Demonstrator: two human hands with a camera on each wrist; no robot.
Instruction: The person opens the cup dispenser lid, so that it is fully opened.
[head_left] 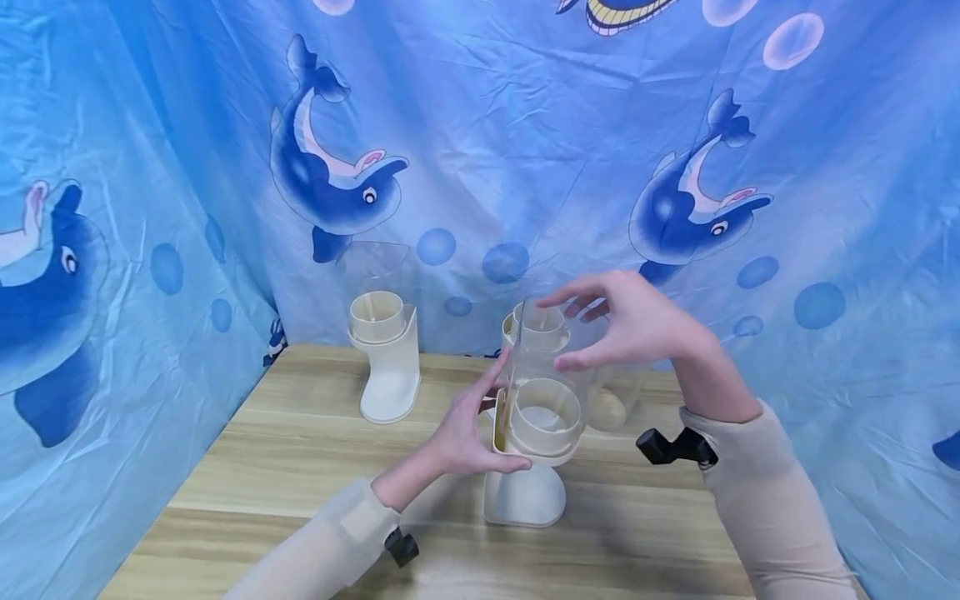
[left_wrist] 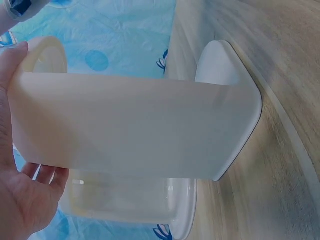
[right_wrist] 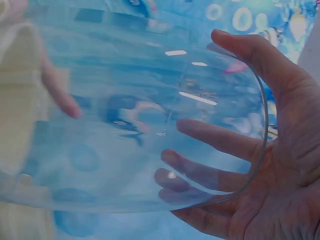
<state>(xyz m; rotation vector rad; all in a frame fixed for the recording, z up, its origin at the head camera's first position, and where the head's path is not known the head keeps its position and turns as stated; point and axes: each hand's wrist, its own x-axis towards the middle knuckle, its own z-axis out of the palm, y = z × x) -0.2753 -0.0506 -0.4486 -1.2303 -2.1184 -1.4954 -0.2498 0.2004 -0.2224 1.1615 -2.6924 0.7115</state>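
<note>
A cream stand [head_left: 525, 497] with a round collar [head_left: 547, 417] at its top stands on the wooden table, upright on its rounded base. My left hand [head_left: 472, 425] grips the upper back of this stand, and the left wrist view shows its flat back panel [left_wrist: 115, 125] with fingers curled at the edge. Over the collar is a clear open-ended cylinder [right_wrist: 130, 135]. My right hand [head_left: 633, 321] holds it near its rim, thumb on one side and fingers on the other, seen through the clear wall. Where the cylinder's lower end meets the collar is hard to make out.
A similar cream stand [head_left: 392, 375] with a clear cover [head_left: 372, 262] stands at the back left. Another stand [head_left: 538, 327] is behind the held one, partly hidden. A pale rounded thing [head_left: 607, 408] shows to the right. A blue dolphin-print curtain [head_left: 510, 150] hangs behind the table [head_left: 300, 475].
</note>
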